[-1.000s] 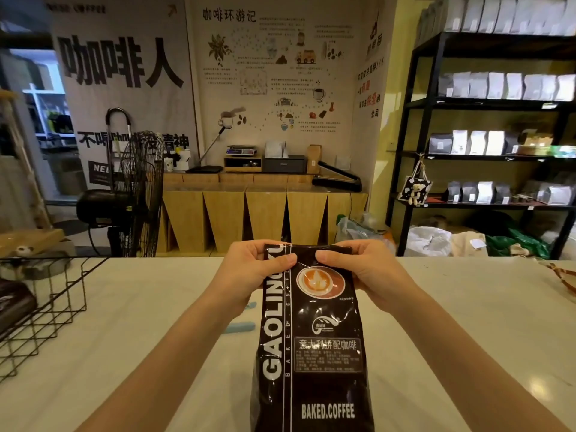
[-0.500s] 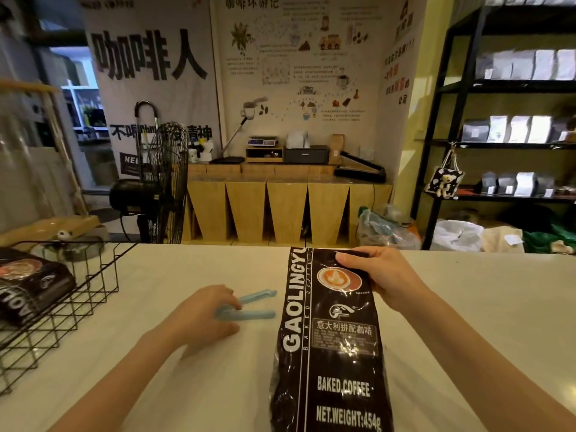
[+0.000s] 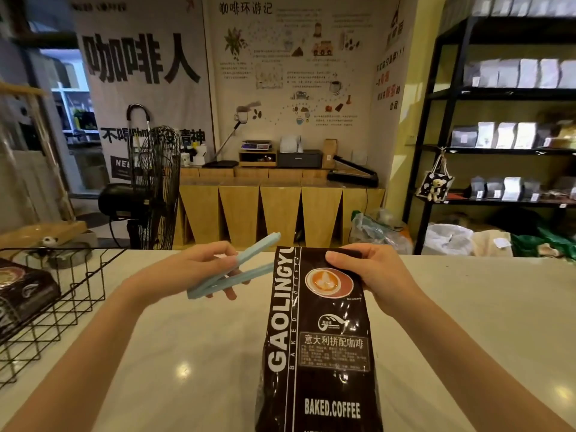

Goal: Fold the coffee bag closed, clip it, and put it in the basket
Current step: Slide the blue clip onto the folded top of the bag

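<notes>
A black coffee bag [image 3: 318, 338] lies lengthwise on the white counter, its top end folded over. My right hand [image 3: 371, 272] pinches that folded top, thumb on the front. My left hand [image 3: 187, 272] holds a light blue sealing clip [image 3: 237, 266] above the counter, just left of the bag's top; the clip's two arms are spread apart in a V. A black wire basket [image 3: 71, 294] stands at the left edge of the counter with another dark coffee bag [image 3: 21, 291] inside.
The white counter [image 3: 467, 322] stretches right of the bag. Beyond it are a black floor fan [image 3: 152, 188], a wooden cabinet [image 3: 280, 210] and a black shelf rack [image 3: 498, 145] with bags.
My left hand let go of the bag's top, reached down to the clip on the counter, and has lifted it open beside the bag. My right hand kept holding the folded top.
</notes>
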Motion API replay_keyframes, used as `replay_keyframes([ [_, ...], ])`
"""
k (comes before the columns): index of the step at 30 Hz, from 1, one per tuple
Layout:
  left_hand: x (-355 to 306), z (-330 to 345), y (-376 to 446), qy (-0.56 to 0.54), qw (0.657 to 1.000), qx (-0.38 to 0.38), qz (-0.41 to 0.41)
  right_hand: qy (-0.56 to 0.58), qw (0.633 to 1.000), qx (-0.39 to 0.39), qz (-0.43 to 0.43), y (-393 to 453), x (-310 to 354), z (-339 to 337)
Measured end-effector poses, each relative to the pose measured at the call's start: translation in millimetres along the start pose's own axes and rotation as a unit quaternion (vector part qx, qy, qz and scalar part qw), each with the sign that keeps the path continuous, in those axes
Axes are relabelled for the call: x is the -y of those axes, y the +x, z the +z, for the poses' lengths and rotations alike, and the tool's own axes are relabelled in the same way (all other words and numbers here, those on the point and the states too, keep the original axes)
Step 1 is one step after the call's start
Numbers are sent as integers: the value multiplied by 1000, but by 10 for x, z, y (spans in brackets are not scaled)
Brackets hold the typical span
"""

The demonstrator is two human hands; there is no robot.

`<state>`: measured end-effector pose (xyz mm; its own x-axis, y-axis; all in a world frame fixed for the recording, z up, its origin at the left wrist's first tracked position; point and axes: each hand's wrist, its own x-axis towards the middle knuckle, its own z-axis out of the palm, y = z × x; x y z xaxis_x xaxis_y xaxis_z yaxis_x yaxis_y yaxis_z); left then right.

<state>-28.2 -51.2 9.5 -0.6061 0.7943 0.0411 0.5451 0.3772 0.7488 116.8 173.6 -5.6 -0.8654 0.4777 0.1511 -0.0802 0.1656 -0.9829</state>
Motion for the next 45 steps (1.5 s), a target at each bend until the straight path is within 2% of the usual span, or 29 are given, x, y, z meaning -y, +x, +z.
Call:
replay_keyframes([
  [7,-414,109,27,48,993,76,76,-8,1000,-2,-17,-66,52,-4],
  [12,-538,255,170,10,990,54,130,-12,999,-7,-33,-110,102,-9],
  [16,-585,302,231,-85,988,20,125,-22,999,5,-36,-135,131,-13],
  [25,-621,321,273,-89,989,36,116,-50,996,57,-53,-167,249,-52],
  [30,-692,346,237,-92,984,58,142,-180,966,110,-149,-235,463,-184],
  [36,-714,248,167,-81,983,98,134,-230,944,110,-209,-306,554,-245],
  [38,-713,248,138,-82,983,103,127,-225,948,99,-201,-306,548,-236],
  [45,-801,473,112,-134,982,44,125,-189,965,93,-155,-285,483,-181],
])
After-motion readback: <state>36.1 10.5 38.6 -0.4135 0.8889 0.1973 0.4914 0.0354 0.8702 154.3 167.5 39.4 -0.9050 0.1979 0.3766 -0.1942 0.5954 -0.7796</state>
